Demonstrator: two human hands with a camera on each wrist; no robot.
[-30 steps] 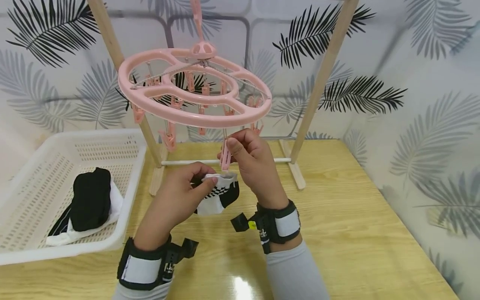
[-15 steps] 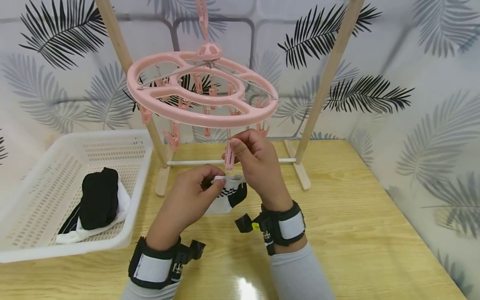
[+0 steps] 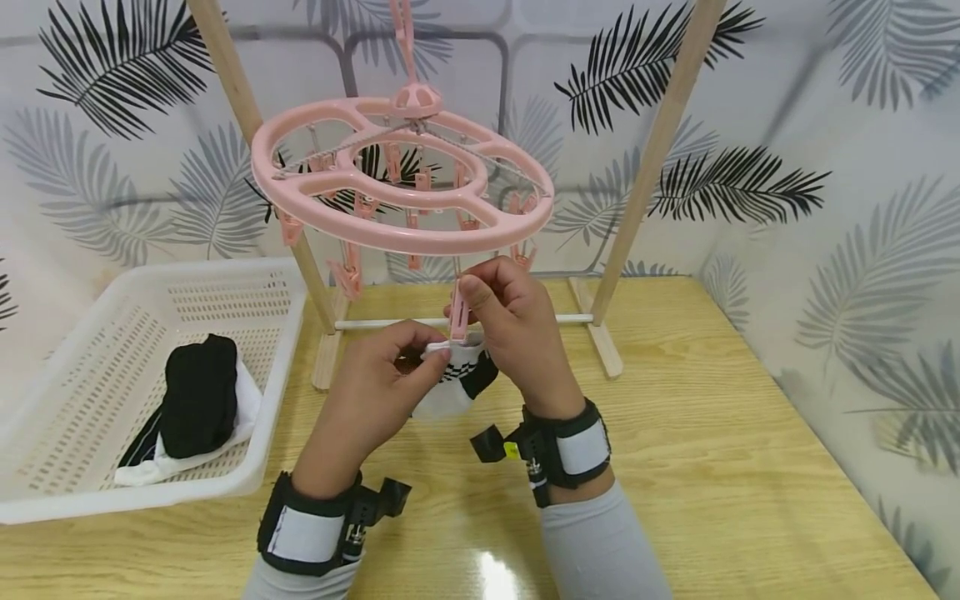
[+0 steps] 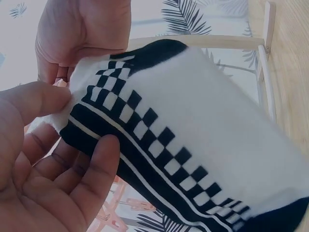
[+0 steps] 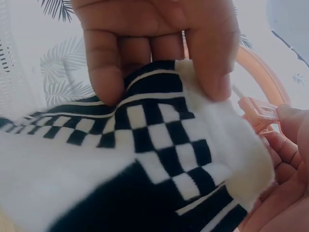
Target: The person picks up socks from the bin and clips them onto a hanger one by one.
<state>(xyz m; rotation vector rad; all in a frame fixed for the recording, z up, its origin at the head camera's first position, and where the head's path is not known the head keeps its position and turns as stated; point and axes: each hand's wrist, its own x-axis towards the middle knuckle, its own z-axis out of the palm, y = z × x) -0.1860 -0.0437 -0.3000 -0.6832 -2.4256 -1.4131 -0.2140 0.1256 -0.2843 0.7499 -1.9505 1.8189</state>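
My left hand (image 3: 378,392) pinches the white cuff of a sock (image 3: 448,398) between thumb and fingers. The sock is white and black with a checkered band, spread wide in the left wrist view and hanging below the hand in the head view. My right hand (image 3: 521,337) pinches the upper end of a pink clothes peg (image 3: 459,315), which hangs from the round pink drying hanger (image 3: 397,237). The peg's lower end meets the sock's cuff in the head view. In the right wrist view the peg (image 5: 259,110) lies beside the cuff; whether it grips the cloth cannot be told.
Several other pink pegs (image 3: 348,271) dangle around the hanger. A wooden stand (image 3: 656,158) with a white crossbar (image 3: 390,323) frames it from behind. At left, a white plastic basket (image 3: 273,400) holds black and white socks (image 3: 198,396). A patterned backdrop closes off the table (image 3: 705,467).
My left hand has lifted the sock slightly, bringing its cuff up to the lower end of the peg. The right hand keeps its pinch on the peg. The head view shifted a little earlier.
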